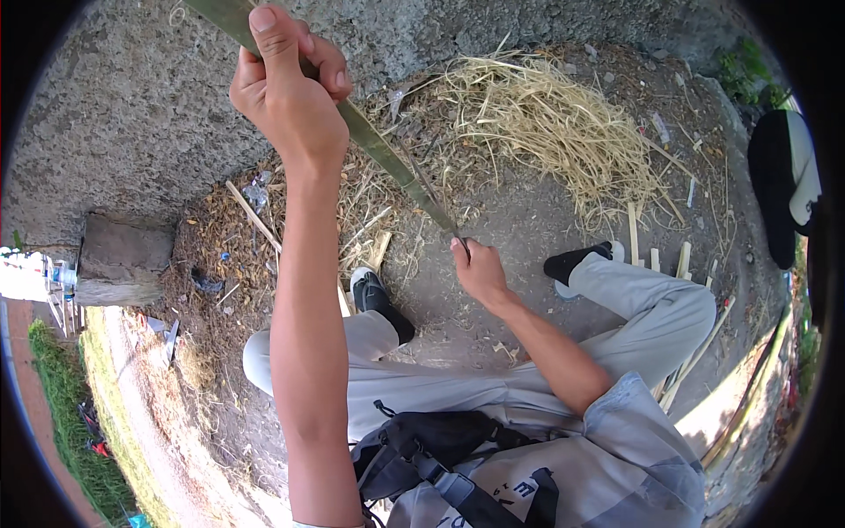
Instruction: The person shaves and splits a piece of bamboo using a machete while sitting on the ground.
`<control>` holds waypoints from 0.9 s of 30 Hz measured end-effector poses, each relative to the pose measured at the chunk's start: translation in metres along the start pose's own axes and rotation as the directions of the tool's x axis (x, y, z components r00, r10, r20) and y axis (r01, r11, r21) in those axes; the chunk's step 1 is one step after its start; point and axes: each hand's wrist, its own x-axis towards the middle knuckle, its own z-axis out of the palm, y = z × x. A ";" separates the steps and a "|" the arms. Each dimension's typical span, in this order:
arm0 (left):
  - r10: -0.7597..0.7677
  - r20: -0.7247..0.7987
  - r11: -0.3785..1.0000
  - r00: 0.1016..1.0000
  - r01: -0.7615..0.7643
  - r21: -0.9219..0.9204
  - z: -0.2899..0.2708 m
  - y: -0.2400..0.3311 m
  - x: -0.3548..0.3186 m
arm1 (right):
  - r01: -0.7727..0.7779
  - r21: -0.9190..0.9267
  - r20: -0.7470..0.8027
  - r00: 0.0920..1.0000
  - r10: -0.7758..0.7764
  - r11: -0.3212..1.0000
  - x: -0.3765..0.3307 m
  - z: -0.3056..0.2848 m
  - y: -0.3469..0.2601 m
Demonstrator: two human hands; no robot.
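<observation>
A long green bamboo strip [385, 161] slants from the upper left down towards the middle. My left hand [295, 97] is closed around its upper part, thumb laid along the top and fingers wrapped underneath. At the strip's lower end, my right hand [482, 275] is closed, its fingertips pinching where the strip narrows. A thin dark edge runs beside the strip near that hand; whether it is a blade or a split piece I cannot tell. My left arm is stretched far forward, while the right stays bent nearer my knees.
A heap of pale shavings [563, 119] lies ahead to the right, beneath a rough concrete wall [132, 114]. A stone block [126, 255] stands at the left. Cut strips [633, 233] lie beside my right leg. A black bag [440, 440] rests at my waist.
</observation>
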 end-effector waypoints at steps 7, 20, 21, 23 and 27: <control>-0.011 0.024 1.000 1.000 0.011 -0.019 0.016 -0.003 -0.002 | -0.316 -0.255 0.133 0.924 0.357 0.914 0.005 0.040 0.153; -0.009 0.036 1.000 0.999 0.008 0.012 0.018 -0.003 -0.001 | -0.058 -0.082 -0.025 0.998 0.056 0.995 -0.001 0.024 0.058; -0.012 0.025 1.000 1.000 0.012 -0.001 0.020 -0.002 0.000 | -0.057 -0.119 -0.005 0.998 0.057 0.991 -0.004 0.028 0.073; -0.014 0.028 1.000 0.999 0.014 -0.010 0.022 -0.006 -0.003 | -0.284 -0.308 0.089 0.942 0.325 0.908 -0.005 0.035 0.119; -0.012 0.022 1.000 1.000 0.012 0.005 0.017 -0.002 -0.008 | -0.350 -0.396 0.152 0.887 0.436 0.849 -0.002 0.027 0.154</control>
